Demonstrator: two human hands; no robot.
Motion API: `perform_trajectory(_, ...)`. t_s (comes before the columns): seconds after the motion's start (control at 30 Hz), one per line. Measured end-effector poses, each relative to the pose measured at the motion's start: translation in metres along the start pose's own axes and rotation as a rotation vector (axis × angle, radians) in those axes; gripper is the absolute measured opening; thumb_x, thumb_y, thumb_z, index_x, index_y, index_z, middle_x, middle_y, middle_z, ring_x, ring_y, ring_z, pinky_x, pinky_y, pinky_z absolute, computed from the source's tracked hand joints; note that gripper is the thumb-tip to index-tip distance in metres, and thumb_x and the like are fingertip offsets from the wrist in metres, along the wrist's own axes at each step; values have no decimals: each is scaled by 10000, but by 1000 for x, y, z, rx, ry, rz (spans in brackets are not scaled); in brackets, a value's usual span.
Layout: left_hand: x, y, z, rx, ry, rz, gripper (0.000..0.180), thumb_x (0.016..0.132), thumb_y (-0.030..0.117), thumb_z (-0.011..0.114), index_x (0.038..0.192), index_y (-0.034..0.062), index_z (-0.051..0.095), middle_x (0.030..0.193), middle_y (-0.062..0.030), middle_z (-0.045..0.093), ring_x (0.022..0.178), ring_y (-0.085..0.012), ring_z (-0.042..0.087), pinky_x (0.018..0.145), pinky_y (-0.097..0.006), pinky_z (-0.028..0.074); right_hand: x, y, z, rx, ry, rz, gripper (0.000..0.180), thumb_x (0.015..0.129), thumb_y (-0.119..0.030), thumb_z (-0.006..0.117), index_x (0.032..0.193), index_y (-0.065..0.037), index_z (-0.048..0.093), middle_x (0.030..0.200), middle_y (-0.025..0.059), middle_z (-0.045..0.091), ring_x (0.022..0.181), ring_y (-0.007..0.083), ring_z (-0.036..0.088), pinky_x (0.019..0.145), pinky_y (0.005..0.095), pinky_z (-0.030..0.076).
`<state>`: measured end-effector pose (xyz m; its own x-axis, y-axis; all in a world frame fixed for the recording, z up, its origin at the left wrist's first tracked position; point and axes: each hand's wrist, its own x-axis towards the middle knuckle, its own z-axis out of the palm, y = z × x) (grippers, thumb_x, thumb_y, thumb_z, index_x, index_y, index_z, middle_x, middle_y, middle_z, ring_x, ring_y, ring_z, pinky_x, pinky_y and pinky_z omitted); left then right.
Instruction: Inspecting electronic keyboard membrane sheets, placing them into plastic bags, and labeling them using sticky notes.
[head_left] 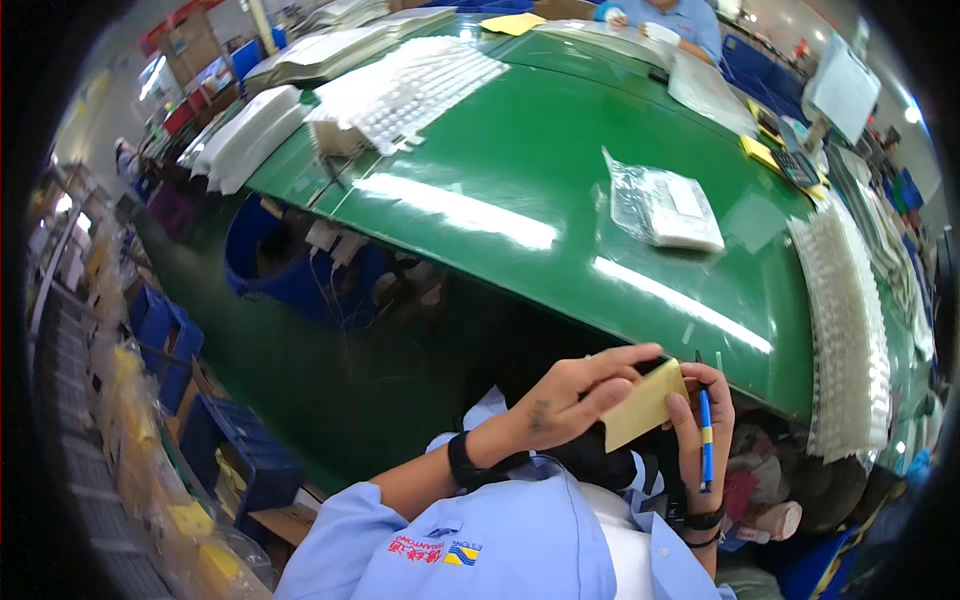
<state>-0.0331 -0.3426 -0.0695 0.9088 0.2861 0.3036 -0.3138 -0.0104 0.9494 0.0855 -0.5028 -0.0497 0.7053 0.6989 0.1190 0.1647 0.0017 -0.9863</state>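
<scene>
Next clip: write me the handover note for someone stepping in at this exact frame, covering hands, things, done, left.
Left hand: fingers pinch the top edge of a small yellow pad.
Right hand: supports the pad's far side and keeps a blue pen tucked between its fingers, tip down.
On the green table: a clear bag of white parts, untouched; a stack of white blister trays at the right edge.
Done: pad and pen in hand.
Left: nothing visibly written on the pad.

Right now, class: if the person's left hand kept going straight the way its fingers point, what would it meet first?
The yellow pad it already pinches; beyond that, the right hand with the blue pen. Depth is unclear.
</scene>
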Motion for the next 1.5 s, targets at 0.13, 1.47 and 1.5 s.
perform_trajectory(0.13,-37,6,-17,-112,95,-263,375,926,160,597,1262,11,527,1009,-81,636,873,-100,605,743,-248,514,12,4,34,-128,-38,-161,261,865,2,626,1113,-14,546,902,61,602,797,93,567,692,215,465)
perform_trajectory(1.47,13,-309,-377,200,1380,-402,324,914,348,548,960,43,647,836,-66,662,757,-195,635,637,-290,483,109,45,115,-1039,-67,-542,122,871,-24,615,987,12,597,913,175,573,824,282,557,739,370,463)
perform_trajectory(1.5,9,-292,-363,208,1366,-323,331,916,356,547,959,43,647,835,-65,662,755,-191,636,636,-287,482,109,42,116,-1071,-75,-545,128,873,-36,621,988,15,598,913,176,580,820,288,559,740,372,466)
